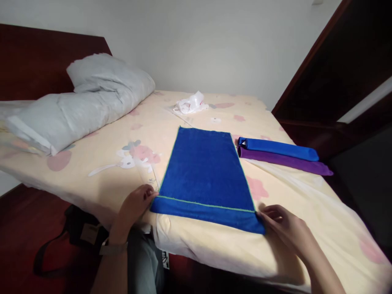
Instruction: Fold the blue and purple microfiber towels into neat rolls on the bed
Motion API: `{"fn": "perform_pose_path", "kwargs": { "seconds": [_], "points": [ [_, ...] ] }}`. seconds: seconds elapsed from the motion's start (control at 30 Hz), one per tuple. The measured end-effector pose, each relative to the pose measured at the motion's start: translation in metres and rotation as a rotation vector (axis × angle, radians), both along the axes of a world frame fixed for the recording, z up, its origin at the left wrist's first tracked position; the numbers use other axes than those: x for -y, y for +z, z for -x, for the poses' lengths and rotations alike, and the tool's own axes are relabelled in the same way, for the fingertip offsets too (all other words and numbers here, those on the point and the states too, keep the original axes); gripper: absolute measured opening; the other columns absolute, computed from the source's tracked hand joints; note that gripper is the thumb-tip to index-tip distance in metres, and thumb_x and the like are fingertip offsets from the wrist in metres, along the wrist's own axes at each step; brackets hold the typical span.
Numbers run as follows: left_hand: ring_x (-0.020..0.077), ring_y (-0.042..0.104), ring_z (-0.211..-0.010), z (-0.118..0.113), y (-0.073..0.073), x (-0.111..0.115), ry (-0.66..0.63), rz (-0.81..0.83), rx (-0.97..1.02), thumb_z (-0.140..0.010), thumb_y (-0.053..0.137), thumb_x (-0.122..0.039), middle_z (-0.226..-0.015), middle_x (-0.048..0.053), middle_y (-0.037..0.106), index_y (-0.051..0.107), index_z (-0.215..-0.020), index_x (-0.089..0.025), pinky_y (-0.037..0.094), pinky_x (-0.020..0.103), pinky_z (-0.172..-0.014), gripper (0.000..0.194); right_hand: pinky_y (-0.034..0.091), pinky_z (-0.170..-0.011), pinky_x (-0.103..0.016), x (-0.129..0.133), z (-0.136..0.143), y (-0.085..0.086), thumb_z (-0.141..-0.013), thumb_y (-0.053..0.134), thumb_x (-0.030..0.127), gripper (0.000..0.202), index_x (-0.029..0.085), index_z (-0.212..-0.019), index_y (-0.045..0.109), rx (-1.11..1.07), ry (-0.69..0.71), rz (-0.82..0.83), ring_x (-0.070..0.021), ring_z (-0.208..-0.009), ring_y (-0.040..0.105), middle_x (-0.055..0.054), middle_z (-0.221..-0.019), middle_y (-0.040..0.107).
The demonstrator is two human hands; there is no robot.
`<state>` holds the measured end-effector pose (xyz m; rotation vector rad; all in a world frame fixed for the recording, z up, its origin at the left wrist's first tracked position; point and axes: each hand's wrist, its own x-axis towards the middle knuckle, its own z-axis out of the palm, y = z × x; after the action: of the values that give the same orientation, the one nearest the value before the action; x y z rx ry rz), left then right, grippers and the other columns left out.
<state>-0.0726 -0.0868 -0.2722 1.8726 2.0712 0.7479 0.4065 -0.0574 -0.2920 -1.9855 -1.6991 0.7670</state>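
On the bed (211, 249), a blue towel (205, 169) lies flat, near edge folded over. The left hand (136, 206), partly curled, pinches the fold's left end; the right hand (286, 224), likewise, its right end. Beyond lies a crumpled plastic bag (190, 104), contents hidden.

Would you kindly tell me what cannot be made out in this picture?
In the head view:
Cloth's underside: hidden, facing the bed.
Exact grip of the left hand and right hand: fingers obscure the contact.
Print on the plastic bag: too small to read.
Black bag's details: lost in shadow.
Right forearm: cut off by the bottom edge.
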Motion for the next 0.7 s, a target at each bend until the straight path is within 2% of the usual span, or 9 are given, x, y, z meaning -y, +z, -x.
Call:
{"fn": "perform_pose_path", "kwargs": {
  "seconds": [0.07, 0.13, 0.23, 0.3, 0.37, 0.47, 0.57, 0.63, 0.7],
  "points": [
    [0.0177, 0.061, -0.07, 0.006, 0.005, 0.004, 0.089, -0.117, 0.044, -0.085, 0.061, -0.051, -0.077, 0.0, 0.067, 0.064, -0.082, -0.023, 0.046, 0.029, -0.07, 0.028, 0.049, -0.063, -0.031, 0.006, -0.004, 0.005, -0.079, 0.064, 0.064, 0.041, 0.025, -0.092, 0.066, -0.059, 0.037, -0.117, -0.0244, -0.075, 0.067, -0.006, -0.085, 0.073],
    [0.0177, 0.062, -0.07, 0.01, 0.008, 0.009, 0.088, -0.136, 0.111, -0.082, 0.065, -0.052, -0.075, 0.0, 0.069, 0.067, -0.08, -0.022, 0.048, 0.028, -0.071, 0.03, 0.049, -0.066, -0.03, 0.012, -0.004, 0.01, -0.082, 0.065, 0.059, 0.036, 0.025, -0.095, 0.065, -0.129, 0.182, -0.181, -0.0219, -0.077, 0.065, -0.006, -0.091, 0.07],
    [0.02, 0.066, -0.083, 0.011, 0.008, 0.012, -0.155, 0.053, 0.208, -0.075, 0.073, -0.046, -0.087, 0.002, 0.073, 0.072, -0.087, -0.022, 0.051, 0.029, -0.078, 0.026, 0.051, -0.078, -0.03, 0.017, 0.003, 0.013, -0.083, 0.068, 0.048, 0.029, 0.025, -0.101, 0.066, -0.152, 0.473, -0.097, -0.022, -0.091, 0.064, -0.007, -0.105, 0.066],
    [0.0228, 0.066, -0.097, 0.011, 0.006, 0.011, -0.291, 0.145, 0.209, -0.069, 0.077, -0.039, -0.102, 0.004, 0.073, 0.074, -0.097, -0.024, 0.051, 0.031, -0.089, 0.032, 0.051, -0.085, -0.032, 0.017, 0.007, 0.011, -0.083, 0.068, 0.042, 0.026, 0.026, -0.104, 0.067, -0.139, 0.564, -0.052, -0.0231, -0.098, 0.063, -0.007, -0.11, 0.064],
    [0.0247, 0.064, -0.106, 0.012, 0.002, 0.009, -0.334, 0.162, 0.183, -0.066, 0.078, -0.032, -0.112, 0.005, 0.071, 0.073, -0.104, -0.025, 0.048, 0.034, -0.096, 0.039, 0.051, -0.089, -0.035, 0.014, 0.009, 0.008, -0.085, 0.066, 0.04, 0.024, 0.026, -0.105, 0.067, -0.127, 0.554, -0.064, -0.0241, -0.101, 0.063, -0.007, -0.11, 0.064],
    [0.0247, 0.063, -0.106, 0.016, -0.005, 0.006, -0.317, 0.153, 0.175, -0.07, 0.07, -0.028, -0.111, 0.005, 0.07, 0.072, -0.102, -0.024, 0.047, 0.036, -0.098, 0.033, 0.049, -0.094, -0.038, 0.009, 0.006, 0.004, -0.088, 0.06, 0.041, 0.023, 0.025, -0.101, 0.069, -0.128, 0.478, -0.109, -0.0267, -0.106, 0.061, -0.008, -0.11, 0.065],
    [0.0238, 0.065, -0.097, 0.022, -0.011, 0.003, -0.262, 0.164, 0.202, -0.078, 0.062, -0.033, -0.105, 0.007, 0.071, 0.072, -0.096, -0.022, 0.051, 0.034, -0.088, 0.024, 0.052, -0.083, -0.037, 0.007, 0.003, 0.003, -0.091, 0.055, 0.047, 0.029, 0.023, -0.098, 0.069, -0.161, 0.364, -0.109, -0.0261, -0.093, 0.064, -0.009, -0.103, 0.068],
    [0.0228, 0.066, -0.089, 0.025, -0.014, 0.002, -0.223, 0.184, 0.218, -0.082, 0.06, -0.041, -0.101, 0.007, 0.072, 0.072, -0.096, -0.021, 0.052, 0.032, -0.079, 0.028, 0.052, -0.074, -0.035, 0.006, 0.002, 0.003, -0.091, 0.054, 0.051, 0.034, 0.021, -0.101, 0.068, -0.203, 0.308, -0.088, -0.024, -0.082, 0.063, -0.009, -0.097, 0.07],
    [0.0216, 0.065, -0.081, 0.025, -0.015, 0.001, -0.186, 0.188, 0.212, -0.084, 0.058, -0.047, -0.095, 0.005, 0.073, 0.071, -0.097, -0.021, 0.051, 0.031, -0.073, 0.033, 0.052, -0.072, -0.034, 0.007, 0.003, 0.004, -0.09, 0.056, 0.053, 0.037, 0.02, -0.102, 0.068, -0.254, 0.313, -0.068, -0.0237, -0.08, 0.063, -0.009, -0.097, 0.071]
  ]
}}
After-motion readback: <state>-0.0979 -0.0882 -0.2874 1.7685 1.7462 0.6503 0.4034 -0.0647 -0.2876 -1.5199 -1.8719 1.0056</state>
